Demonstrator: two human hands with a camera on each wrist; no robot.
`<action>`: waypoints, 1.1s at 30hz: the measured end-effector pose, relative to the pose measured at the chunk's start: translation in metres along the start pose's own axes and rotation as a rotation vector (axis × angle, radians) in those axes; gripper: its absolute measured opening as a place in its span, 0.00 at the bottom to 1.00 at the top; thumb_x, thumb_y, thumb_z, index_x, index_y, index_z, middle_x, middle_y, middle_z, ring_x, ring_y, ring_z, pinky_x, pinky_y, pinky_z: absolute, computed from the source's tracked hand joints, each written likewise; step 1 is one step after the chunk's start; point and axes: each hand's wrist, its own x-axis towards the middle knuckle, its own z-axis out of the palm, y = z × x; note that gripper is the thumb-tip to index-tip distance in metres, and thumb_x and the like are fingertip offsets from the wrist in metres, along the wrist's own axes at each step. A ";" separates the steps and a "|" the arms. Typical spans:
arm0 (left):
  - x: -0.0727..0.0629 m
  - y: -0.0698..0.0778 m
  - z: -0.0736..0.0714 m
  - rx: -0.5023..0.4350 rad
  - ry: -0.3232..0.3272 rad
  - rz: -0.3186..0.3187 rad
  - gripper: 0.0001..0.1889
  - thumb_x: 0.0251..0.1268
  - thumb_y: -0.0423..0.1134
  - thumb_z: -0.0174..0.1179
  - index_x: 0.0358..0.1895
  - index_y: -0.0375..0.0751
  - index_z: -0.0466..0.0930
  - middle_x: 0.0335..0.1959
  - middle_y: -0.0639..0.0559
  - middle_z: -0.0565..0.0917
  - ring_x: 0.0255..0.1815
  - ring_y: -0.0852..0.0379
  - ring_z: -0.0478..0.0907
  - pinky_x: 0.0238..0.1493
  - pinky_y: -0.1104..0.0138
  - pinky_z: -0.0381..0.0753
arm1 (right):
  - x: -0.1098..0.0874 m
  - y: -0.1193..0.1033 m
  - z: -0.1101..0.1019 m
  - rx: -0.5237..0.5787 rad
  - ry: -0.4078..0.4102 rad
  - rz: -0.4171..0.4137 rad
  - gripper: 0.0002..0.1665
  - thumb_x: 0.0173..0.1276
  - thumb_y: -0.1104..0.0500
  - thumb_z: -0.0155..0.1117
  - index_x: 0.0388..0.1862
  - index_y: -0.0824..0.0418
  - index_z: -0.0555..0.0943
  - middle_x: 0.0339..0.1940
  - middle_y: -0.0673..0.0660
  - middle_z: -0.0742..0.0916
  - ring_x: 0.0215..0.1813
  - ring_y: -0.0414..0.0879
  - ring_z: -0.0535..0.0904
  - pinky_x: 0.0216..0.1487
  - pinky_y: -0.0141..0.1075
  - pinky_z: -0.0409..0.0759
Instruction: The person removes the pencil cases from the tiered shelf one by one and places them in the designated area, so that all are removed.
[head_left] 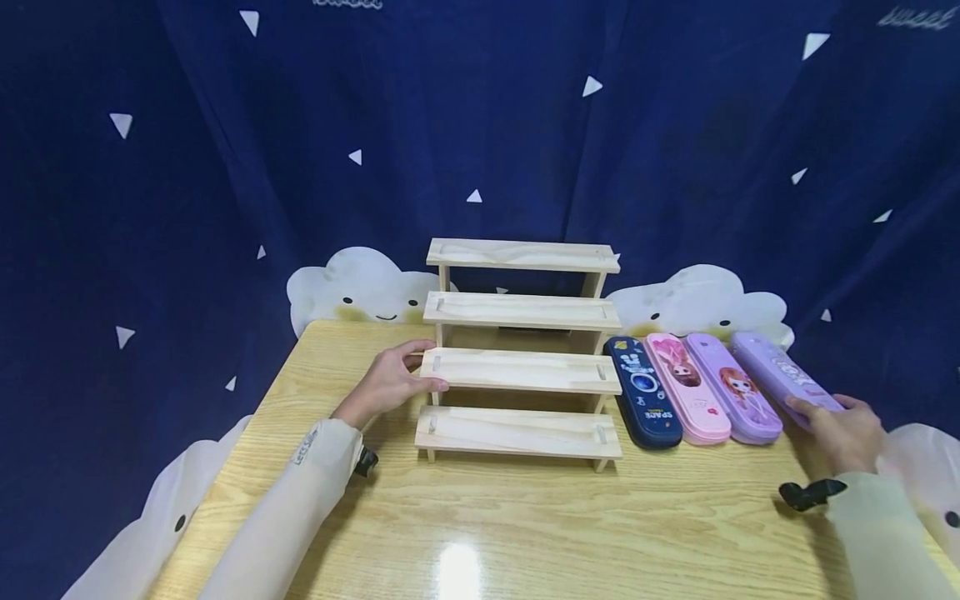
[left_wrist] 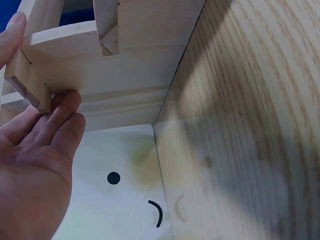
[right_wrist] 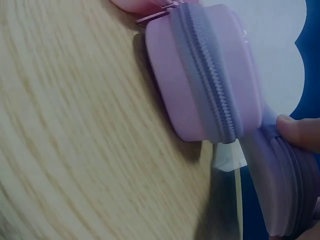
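A tiered wooden display rack stands on the table, its shelves stepping up toward the back. My left hand grips the left end of the second shelf from the bottom, thumb in front. In the left wrist view, fingers reach behind the shelf's wooden end. At the right, my right hand holds the near end of a lilac zip pencil case. The right wrist view shows its near end tilted in the grip, thumb on one side. Beside it lies a purple pencil case with a red-haired girl on it.
A pink pencil case and a navy space pencil case lie in a row between the rack and the purple case. The wooden table backs onto a dark blue curtain with white triangles and smiling clouds.
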 end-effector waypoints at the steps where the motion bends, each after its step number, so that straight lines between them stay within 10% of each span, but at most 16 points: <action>1: 0.000 0.000 0.000 0.006 0.001 0.000 0.45 0.45 0.49 0.82 0.70 0.49 0.72 0.68 0.39 0.79 0.71 0.42 0.75 0.73 0.49 0.73 | 0.000 0.000 0.002 0.006 0.000 0.004 0.63 0.63 0.29 0.64 0.79 0.71 0.56 0.76 0.75 0.67 0.70 0.70 0.67 0.56 0.54 0.71; 7: 0.000 -0.001 0.001 0.013 -0.009 0.009 0.46 0.46 0.51 0.81 0.72 0.47 0.71 0.67 0.38 0.80 0.70 0.42 0.76 0.72 0.49 0.75 | -0.001 0.004 0.010 0.036 -0.023 0.041 0.64 0.63 0.29 0.63 0.79 0.73 0.55 0.77 0.76 0.65 0.72 0.71 0.63 0.74 0.63 0.63; 33: -0.001 0.000 0.000 0.024 0.001 0.004 0.46 0.45 0.52 0.81 0.71 0.49 0.72 0.69 0.39 0.78 0.73 0.41 0.73 0.74 0.48 0.73 | 0.005 0.006 0.029 0.090 -0.025 0.083 0.62 0.64 0.36 0.65 0.80 0.72 0.50 0.78 0.77 0.62 0.74 0.70 0.61 0.78 0.62 0.62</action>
